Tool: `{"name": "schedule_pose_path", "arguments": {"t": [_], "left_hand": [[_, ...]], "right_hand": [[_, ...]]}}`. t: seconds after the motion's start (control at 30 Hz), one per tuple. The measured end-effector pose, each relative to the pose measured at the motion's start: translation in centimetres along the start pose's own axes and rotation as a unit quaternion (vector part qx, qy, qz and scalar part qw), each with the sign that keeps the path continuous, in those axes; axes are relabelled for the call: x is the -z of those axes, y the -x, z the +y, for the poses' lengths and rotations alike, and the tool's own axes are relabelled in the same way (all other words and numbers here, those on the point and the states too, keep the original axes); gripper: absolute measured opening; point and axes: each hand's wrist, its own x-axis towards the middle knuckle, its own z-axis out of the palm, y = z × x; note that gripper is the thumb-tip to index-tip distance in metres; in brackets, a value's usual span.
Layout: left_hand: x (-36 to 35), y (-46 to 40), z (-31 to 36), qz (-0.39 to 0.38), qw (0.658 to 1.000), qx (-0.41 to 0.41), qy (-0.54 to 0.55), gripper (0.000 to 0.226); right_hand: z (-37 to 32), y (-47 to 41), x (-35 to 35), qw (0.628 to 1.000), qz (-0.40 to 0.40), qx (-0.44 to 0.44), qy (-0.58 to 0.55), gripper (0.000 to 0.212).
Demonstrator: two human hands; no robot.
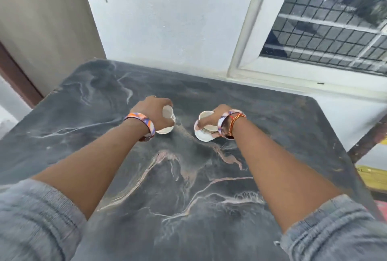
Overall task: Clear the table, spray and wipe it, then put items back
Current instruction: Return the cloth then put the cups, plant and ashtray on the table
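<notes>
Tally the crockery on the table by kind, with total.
Cups: 2, one in the left hand at, one in the right hand at
Saucers: 2, at and
Total: 4

Soft, even daylight fills the scene, with the white wall (167, 19) brightest and no hard glare. The dark marbled surface (188, 177) shows only a faint sheen, and shadows under the forearms are weak and diffuse. Motion blur smears the whole frame, worst on the window grille (326, 21) and the grey sleeves (35, 218). Wide-angle distortion bends the window frame and surface edges outward.
</notes>
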Motion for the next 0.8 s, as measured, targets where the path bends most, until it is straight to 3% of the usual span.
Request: {"name": "schedule_pose_path", "arguments": {"t": [0.13,0.3,0.37,0.5,0.63,0.73,0.8], "left_hand": [[0.9,-1.1,-2.6,-0.024,1.0,-0.013,0.005,0.034],[1.1,-2.5,-3.3,-0.049,0.998,-0.027,0.018,0.05],[1.2,-3.0,-3.3,-0.062,0.998,-0.024,0.023,0.055],[1.9,-3.8,-3.6,-0.097,0.995,-0.006,0.026,0.059],[3.5,-5.0,-5.3,-0.058,0.997,0.012,0.057,0.052],[4.6,-6.1,-7.3,-0.027,0.997,0.027,0.067,0.053],[5.2,-7.2,-9.0,-0.006,0.997,0.037,0.068,0.054]], "right_hand": [[-1.9,0.2,-1.9,1.0,-0.007,-0.011,0.0,0.046],[-3.2,0.3,-1.2,0.988,-0.012,0.033,0.151,0.075],[-3.5,0.1,-1.1,0.963,-0.029,0.057,0.263,0.084],[-4.5,-0.1,-1.5,0.905,-0.009,0.064,0.419,0.063],[-5.9,-1.8,-1.5,0.936,0.003,0.093,0.338,0.021],[-7.6,-3.6,-2.8,0.961,0.008,0.089,0.261,0.028],[-9.5,-5.0,-3.9,0.971,0.018,0.1,0.216,0.02]]}}
